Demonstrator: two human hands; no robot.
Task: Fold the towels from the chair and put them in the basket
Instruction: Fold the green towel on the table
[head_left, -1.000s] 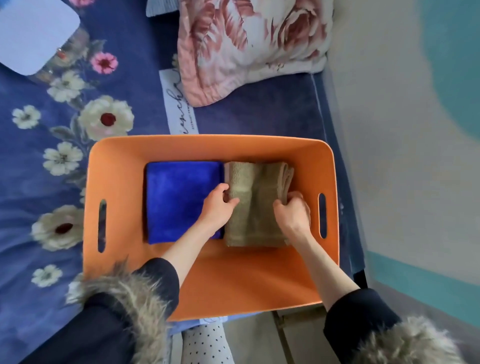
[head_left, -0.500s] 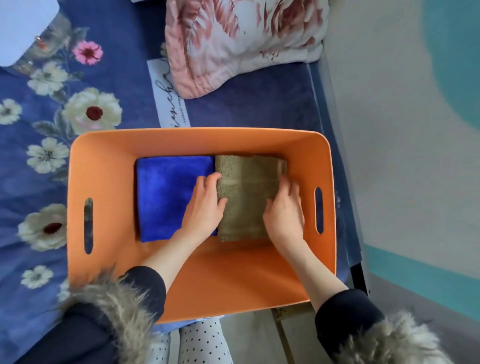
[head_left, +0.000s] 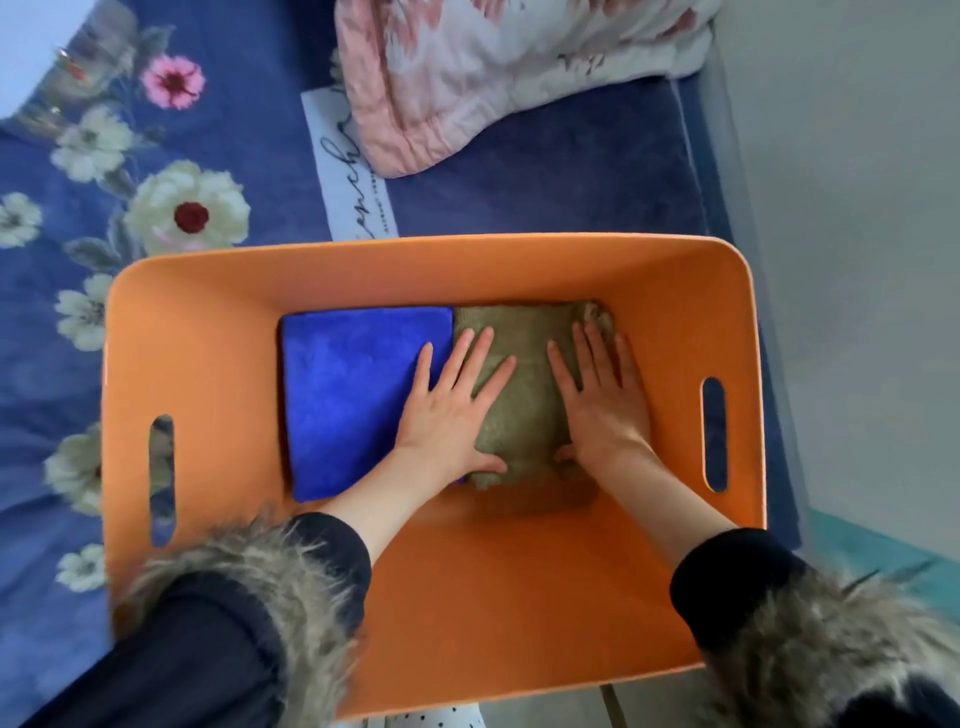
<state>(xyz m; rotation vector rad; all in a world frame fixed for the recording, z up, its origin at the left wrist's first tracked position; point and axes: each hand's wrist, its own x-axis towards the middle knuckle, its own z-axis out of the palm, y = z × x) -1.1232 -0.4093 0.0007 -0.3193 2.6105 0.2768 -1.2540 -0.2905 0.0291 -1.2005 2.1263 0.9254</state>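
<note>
1. With both folded towels already lying on the floor of the orange basket (head_left: 431, 270), the step in hand appears to be the final seating of the second towel: pressing it flat so that it lies level beside the first
2. Left hand (head_left: 447, 410): fingers straight and spread, palm down. It rests across the seam between the two towels, with the outer fingers over the blue towel (head_left: 358, 395) and the thumb on the near edge of the olive towel (head_left: 524, 379). It grips nothing
3. Right hand (head_left: 602, 405): fingers straight and close together, palm down on the right half of the olive towel. The thumb lies at the near edge. It grips nothing
4. Hand spacing: the two hands lie side by side but apart, with a strip of olive towel showing between them
5. Container contents: the basket holds the blue towel on the left and the olive towel on the right, edges touching. Bare basket floor remains toward the near wall and at the left side
6. Olive towel condition: its far right corner looks slightly rumpled; its near edge bulges a little
7. Basket location: it stands on a floral blue bedspread (head_left: 156, 208), near a pink floral pillow (head_left: 493, 67)
8. Next move, as a judgement: lift both hands straight up without dragging the pile, then check the chair, which is not in view, for remaining towels
</note>
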